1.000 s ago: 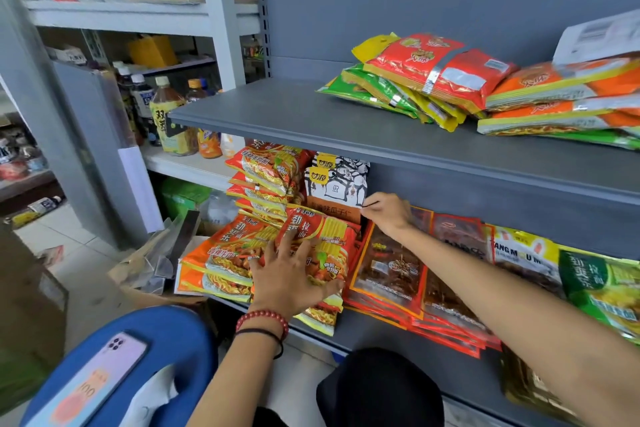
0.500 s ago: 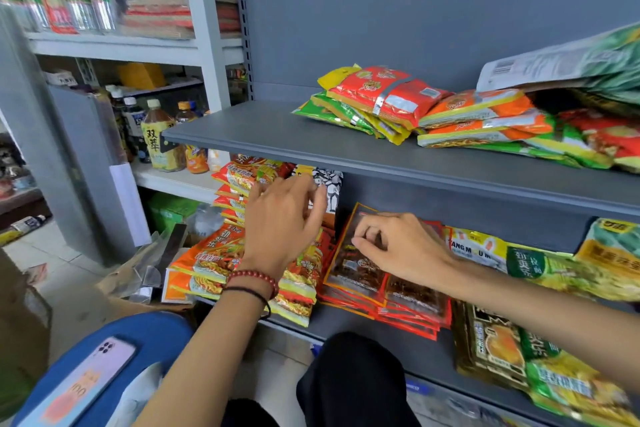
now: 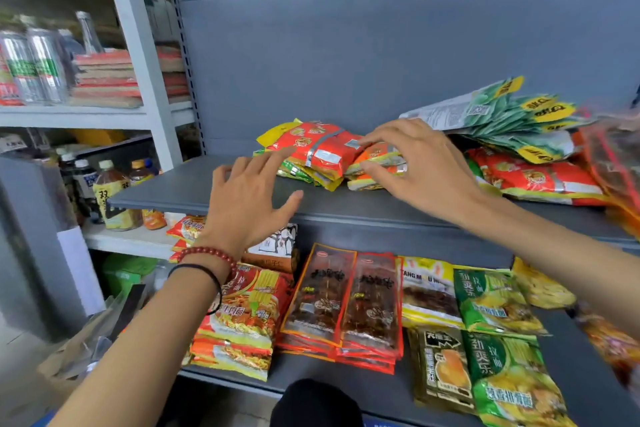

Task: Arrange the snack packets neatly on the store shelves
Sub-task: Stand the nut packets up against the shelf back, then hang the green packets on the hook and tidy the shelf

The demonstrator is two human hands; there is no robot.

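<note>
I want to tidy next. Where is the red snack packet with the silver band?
The red snack packet lies on top of a small pile on the upper grey shelf, left of centre, between the left hand and right hand.

Both hands rose from the lower-shelf packets to the upper shelf (image 3: 194, 189). Left hand (image 3: 247, 199) spread open before the red packet stack (image 3: 317, 149); right hand (image 3: 420, 166) reached the orange packets (image 3: 375, 163) beside it.

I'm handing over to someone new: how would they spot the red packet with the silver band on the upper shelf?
Start at the grey upper shelf and find the leftmost pile on it, between the left hand and right hand. The red packet with the silver band tops that pile; only it has a silver strip across its middle.
</note>
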